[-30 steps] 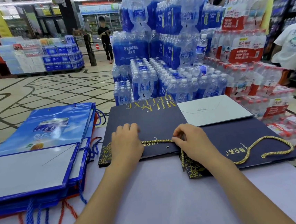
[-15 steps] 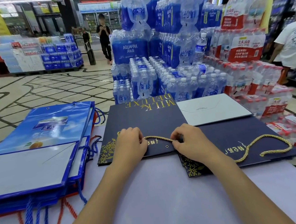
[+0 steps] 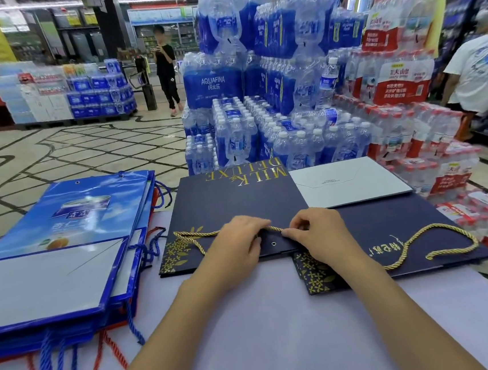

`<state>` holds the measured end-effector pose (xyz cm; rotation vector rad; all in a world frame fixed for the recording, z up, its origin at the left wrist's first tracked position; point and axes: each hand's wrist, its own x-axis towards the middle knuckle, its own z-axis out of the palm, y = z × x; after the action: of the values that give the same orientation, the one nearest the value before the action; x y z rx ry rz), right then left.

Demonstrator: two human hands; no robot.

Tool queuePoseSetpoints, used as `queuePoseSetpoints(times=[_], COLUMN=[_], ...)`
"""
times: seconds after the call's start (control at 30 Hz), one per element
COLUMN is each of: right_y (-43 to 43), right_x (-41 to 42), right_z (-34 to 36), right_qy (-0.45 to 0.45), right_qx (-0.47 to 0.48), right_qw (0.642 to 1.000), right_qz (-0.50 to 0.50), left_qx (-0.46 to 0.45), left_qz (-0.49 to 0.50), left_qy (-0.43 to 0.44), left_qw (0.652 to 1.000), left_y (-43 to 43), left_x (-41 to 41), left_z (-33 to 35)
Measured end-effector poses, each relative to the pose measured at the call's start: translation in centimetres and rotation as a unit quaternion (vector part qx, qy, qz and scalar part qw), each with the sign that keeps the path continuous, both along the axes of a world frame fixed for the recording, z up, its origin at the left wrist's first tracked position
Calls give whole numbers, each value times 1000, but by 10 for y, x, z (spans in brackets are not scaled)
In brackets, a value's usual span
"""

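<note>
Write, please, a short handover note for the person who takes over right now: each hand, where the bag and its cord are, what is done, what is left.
Left hand: rests on the navy bag, fingers curled on the gold cord.
Right hand: pinches the same cord just right of the eyelet.
Things: the bag lies flat on the table, partly over a second navy bag that has its own cord lying on it.
Done: the cord is laid along the bag's near edge.
Left: the eyelet shows no cord through it. The next step is probably to thread the end through and secure it.
</note>
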<state>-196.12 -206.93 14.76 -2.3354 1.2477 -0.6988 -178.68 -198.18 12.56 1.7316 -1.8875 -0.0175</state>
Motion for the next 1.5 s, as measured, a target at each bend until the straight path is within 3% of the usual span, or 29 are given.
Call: queuePoseSetpoints(times=[0.27,0.53,1.0,1.5], right_y=[-1,2,-1,-7], right_x=[-2,-3,-18,-19], right_z=[-2,-1,3,0], right_qy=[22,29,63,5], right_qx=[-14,-23,-19,44], right_qw=[998,996,988,991], right_qz=[61,76,143,129], left_qx=[-8,-41,-55,-44], left_qz=[16,0,-38,-63], left_qy=[10,103,12,-46], left_qw=[1000,994,998,996], left_y=[-2,4,3,4], left_x=[-4,-10,-1,3], left_z=[-1,4,6,12])
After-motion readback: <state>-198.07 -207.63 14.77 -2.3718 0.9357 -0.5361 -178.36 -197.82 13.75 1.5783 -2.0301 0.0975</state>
